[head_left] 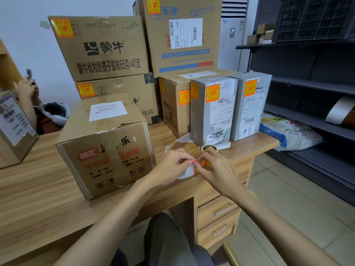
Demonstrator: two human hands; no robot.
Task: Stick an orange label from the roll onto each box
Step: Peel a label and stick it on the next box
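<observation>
My left hand (pixel 173 164) pinches the white backing strip (pixel 187 172) while my right hand (pixel 215 166) pinches an orange label (pixel 199 163) at the roll's end, both over the desk's front edge. The roll's core (pixel 209 148) peeks out behind my right hand. A brown carton (pixel 107 150) stands just left of my hands and shows no orange label on its visible faces. Orange labels are on the stacked cartons (pixel 63 27) behind and on two grey boxes (pixel 212 93).
The wooden desk (pixel 38 189) has drawers (pixel 219 210) at the right. Dark shelving (pixel 311 83) with a bag (pixel 292 133) stands at the right. Another person's hand (pixel 26 87) holds a phone at the far left, beside a carton (pixel 13 127).
</observation>
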